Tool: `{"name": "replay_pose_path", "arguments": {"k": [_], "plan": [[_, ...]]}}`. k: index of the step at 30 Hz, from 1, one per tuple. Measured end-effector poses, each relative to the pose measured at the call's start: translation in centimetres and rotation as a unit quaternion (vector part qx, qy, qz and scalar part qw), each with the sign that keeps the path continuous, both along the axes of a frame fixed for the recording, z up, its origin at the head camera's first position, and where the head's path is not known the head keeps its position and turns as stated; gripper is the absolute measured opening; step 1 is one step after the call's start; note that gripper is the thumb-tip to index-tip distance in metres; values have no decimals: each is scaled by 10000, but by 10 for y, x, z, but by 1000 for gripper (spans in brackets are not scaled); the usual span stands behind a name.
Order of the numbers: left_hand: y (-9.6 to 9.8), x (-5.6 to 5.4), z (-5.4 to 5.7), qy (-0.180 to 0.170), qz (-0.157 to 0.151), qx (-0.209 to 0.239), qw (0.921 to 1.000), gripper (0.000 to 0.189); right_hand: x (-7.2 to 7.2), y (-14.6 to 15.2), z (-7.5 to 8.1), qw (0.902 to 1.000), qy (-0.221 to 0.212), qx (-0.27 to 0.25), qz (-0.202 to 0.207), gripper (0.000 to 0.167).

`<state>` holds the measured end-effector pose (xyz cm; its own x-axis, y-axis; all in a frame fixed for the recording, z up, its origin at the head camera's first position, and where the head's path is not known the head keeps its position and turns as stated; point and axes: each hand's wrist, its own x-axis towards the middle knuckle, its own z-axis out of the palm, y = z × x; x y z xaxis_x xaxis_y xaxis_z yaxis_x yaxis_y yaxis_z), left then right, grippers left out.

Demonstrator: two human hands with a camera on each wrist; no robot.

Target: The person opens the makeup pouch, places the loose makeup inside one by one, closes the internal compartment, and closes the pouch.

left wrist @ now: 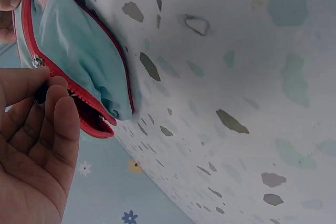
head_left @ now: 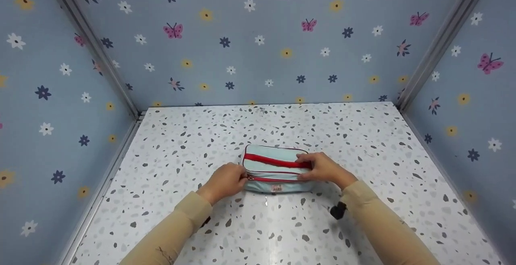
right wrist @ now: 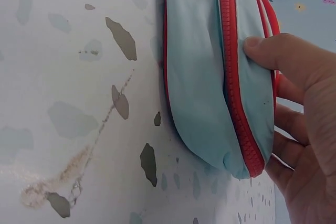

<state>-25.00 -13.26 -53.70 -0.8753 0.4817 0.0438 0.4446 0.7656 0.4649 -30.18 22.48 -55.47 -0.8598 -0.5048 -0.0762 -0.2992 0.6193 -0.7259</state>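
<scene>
A light blue zippered pouch (head_left: 274,152) with red piping and a red strap (head_left: 266,159) lies on the speckled table. My left hand (head_left: 226,181) pinches the dark zipper pull (left wrist: 41,95) between thumb and fingers at the pouch's left end. In the left wrist view the red zipper (left wrist: 86,98) gapes near that end, beyond the metal slider (left wrist: 37,60). My right hand (head_left: 324,170) grips the pouch's right end, its thumb pressed on the side above the zipper. There, in the right wrist view, the zipper teeth (right wrist: 233,77) are closed. The pouch's inside is hidden.
The white speckled tabletop (head_left: 193,136) spreads around the pouch. Blue flowered panels (head_left: 258,47) stand at the back and both sides, with metal posts (head_left: 92,43) at the corners. A small black object (head_left: 338,210) shows beside the right sleeve.
</scene>
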Motion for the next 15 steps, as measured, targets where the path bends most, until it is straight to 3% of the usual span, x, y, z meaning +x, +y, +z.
{"name": "replay_pose_path", "arguments": {"k": [9, 15], "plan": [[-19, -7, -2, -157, 394, 16, 9991, 20, 3, 1, -1, 9999, 58, 69, -70, 47], [-24, -15, -4, -50, 571, -88, 9983, 24, 5, -1, -2, 9997, 226, -25, 53, 46]]}}
